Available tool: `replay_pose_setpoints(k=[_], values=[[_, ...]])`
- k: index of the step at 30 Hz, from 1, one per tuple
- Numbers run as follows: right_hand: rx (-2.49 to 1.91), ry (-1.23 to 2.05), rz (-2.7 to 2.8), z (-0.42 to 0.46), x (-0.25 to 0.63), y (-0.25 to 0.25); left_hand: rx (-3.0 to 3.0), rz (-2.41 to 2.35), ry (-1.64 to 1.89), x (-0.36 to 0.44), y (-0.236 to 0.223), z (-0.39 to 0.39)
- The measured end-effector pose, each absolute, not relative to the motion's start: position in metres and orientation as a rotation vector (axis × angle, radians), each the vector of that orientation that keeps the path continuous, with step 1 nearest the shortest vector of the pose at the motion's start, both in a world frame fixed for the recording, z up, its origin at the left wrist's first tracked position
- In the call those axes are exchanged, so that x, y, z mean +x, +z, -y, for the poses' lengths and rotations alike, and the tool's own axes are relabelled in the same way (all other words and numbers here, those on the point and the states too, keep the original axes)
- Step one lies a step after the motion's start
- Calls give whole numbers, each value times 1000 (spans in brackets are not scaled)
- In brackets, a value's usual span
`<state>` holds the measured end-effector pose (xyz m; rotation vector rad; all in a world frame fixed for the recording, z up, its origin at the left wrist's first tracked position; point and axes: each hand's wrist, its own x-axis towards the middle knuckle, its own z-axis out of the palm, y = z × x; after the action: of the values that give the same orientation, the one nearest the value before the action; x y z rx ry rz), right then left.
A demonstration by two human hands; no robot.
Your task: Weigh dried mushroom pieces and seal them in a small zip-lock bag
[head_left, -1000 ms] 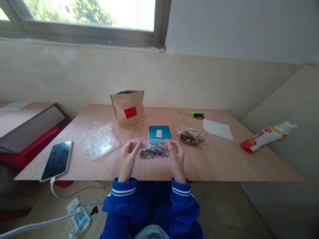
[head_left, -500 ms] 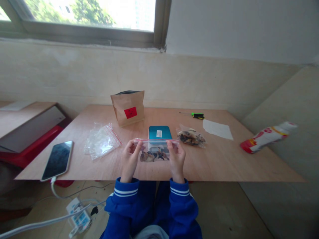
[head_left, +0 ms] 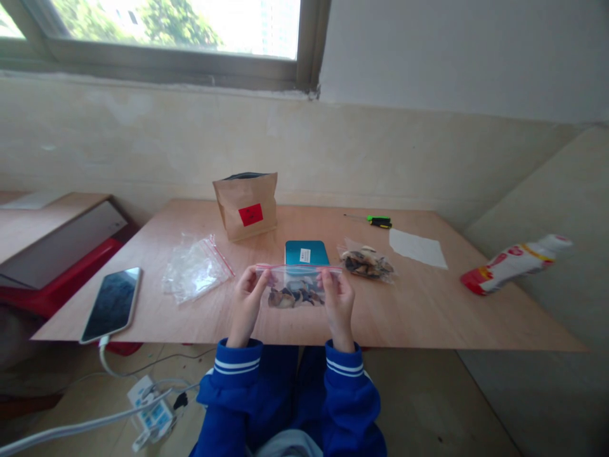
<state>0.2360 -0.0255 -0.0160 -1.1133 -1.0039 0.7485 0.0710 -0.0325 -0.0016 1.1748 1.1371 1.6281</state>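
Both hands hold up a small clear zip bag [head_left: 297, 289] with a red seal strip and dark dried pieces inside, just above the wooden table [head_left: 428, 304]. My left hand [head_left: 246, 304] pinches the seal's left end. My right hand [head_left: 339, 304] pinches its right end. Behind the bag lies a teal box [head_left: 307, 251] with a white label.
A brown paper pouch [head_left: 246, 205] with a red sticker stands further back. Empty clear zip bags [head_left: 194, 269] lie to the left, a phone [head_left: 110, 304] on a cable beyond them. A second filled bag [head_left: 365, 261], white paper [head_left: 417, 247], a green pen [head_left: 378, 220] and a red-white packet [head_left: 516, 262] are right.
The bag and both hands have stayed almost in place; the fingers shifted slightly along the seal strip. The view has drifted a little.
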Motion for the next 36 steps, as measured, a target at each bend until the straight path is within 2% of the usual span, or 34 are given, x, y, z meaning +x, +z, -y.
replay_pose_setpoints(k=[15,30,36], values=[[-1147,640,995,26,231,-17,1197,-1270,1663,71,0,33],[-1051,1051,1019,22,239,-21,1116,-1098,1617,68,-4,37],[-1007,1032,993,20,238,-23,1143,-1088,1550,66,-5,38]])
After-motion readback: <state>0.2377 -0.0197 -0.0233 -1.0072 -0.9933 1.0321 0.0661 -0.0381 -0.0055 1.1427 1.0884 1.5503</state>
